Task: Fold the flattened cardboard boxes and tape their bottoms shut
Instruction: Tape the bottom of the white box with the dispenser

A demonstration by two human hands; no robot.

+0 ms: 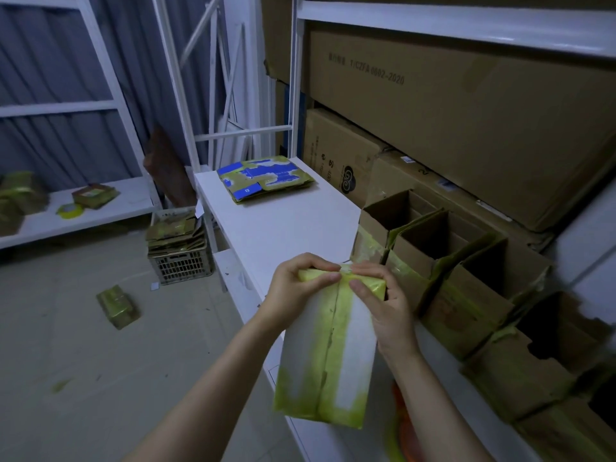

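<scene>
Head view: left hand (295, 288) and right hand (386, 301) meet, gripping the far end of the box (300, 355), bottom up between them, probably pressing tape (336, 328) over the edge.

box (328, 351): folded, white panels, yellow-green tape along seam | tilted, held above shelf edge

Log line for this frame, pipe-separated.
step: bottom taping | left hand: grips box far end | right hand: grips same end | yellow tape: along seam
</scene>
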